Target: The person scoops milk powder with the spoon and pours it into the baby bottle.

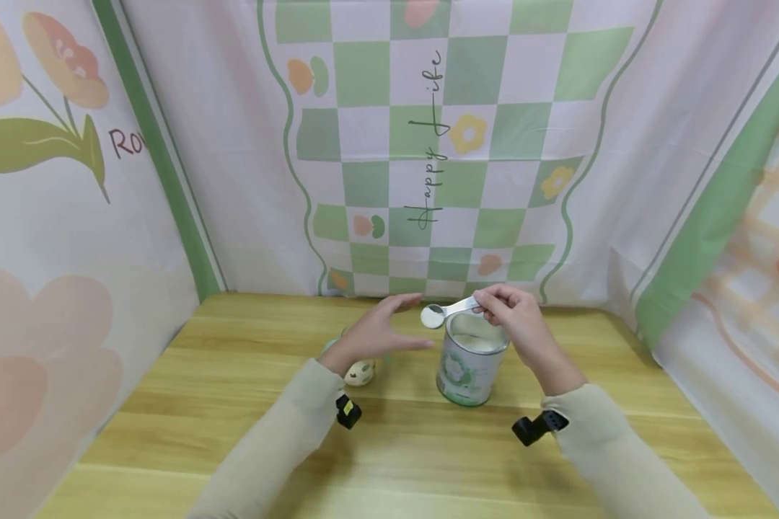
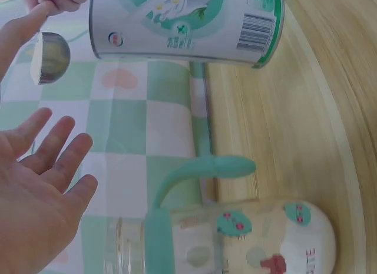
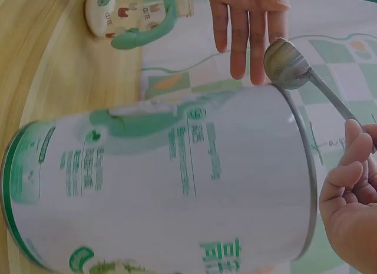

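Observation:
My right hand (image 1: 516,321) pinches the handle of a metal measuring spoon (image 1: 459,306) above the left rim of an open powder can (image 1: 470,375). White powder fills the spoon's bowl, and pale powder shows inside the can. To the left, my left hand (image 1: 383,331) is held in the air with fingers spread, holding nothing, a short gap from the spoon. Below that hand stands a baby bottle (image 1: 360,373), mostly hidden by it in the head view. The left wrist view shows the bottle (image 2: 247,238) with green handles, a cute print and an uncapped clear neck.
A wooden table (image 1: 402,461) carries the can and the bottle. Behind it hangs a checkered curtain (image 1: 422,180), with more printed cloth on both sides. Small black cameras (image 1: 348,411) are strapped to both wrists.

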The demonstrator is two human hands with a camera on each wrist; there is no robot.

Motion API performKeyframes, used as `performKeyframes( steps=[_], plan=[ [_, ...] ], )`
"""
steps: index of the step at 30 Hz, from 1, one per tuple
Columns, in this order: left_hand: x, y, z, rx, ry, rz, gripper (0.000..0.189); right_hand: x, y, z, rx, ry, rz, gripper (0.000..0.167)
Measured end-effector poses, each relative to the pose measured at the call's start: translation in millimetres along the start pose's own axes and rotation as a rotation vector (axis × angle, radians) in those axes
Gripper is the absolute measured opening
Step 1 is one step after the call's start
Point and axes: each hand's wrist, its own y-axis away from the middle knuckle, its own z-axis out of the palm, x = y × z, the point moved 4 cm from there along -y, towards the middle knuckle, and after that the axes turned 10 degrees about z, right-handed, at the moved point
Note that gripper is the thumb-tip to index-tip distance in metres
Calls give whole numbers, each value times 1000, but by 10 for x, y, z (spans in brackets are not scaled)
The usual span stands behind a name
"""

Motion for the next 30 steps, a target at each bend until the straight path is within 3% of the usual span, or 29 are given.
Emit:
performKeyframes(
  steps=[16, 22, 30],
  plan=[
    [-88, 233, -314, 98, 28, 20, 76, -47, -108, 355, -35, -2, 44, 34],
    [-217, 357, -404, 123, 88, -14, 76, -62, -138, 483, -51, -5, 44, 32],
    [-426, 514, -443, 132, 76, -68, 78, -110, -140, 661, -75, 11, 9, 28]
  ],
)
